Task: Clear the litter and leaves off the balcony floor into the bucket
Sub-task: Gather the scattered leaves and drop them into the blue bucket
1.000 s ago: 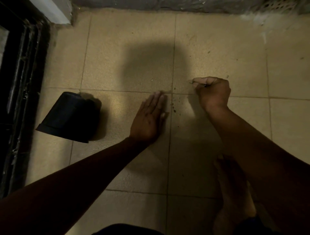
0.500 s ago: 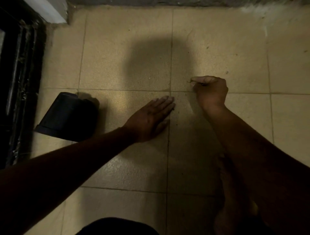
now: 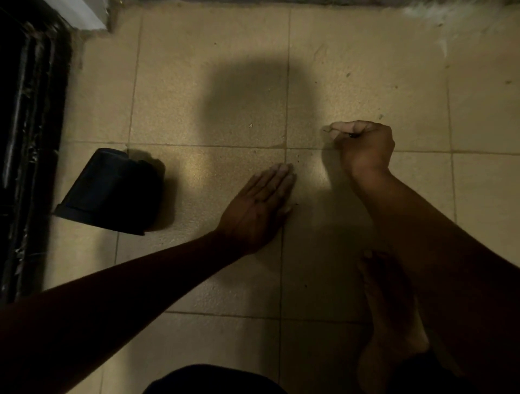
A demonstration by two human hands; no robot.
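The dark bucket [image 3: 108, 191] lies tipped on the tiled floor [image 3: 197, 98] at left. The left hand [image 3: 259, 208] rests flat, fingers straight, on the tile. The right hand [image 3: 363, 146] is curled, pinching small dark litter [image 3: 353, 135]. Specks [image 3: 348, 74] lie beyond.

A balcony floor [image 3: 197, 84] of large beige speckled tiles, divided by thin grout lines, lies under dim yellowish light, with a broad dark shadow [image 3: 247, 104] cast across the middle tiles. Along the left edge runs a black door track [image 3: 28, 140] with debris caught in its grooves, and a pale frame corner [image 3: 81, 14] meets it at the top. A rough grey wall base [image 3: 309, 2] borders the far edge of the tiles.
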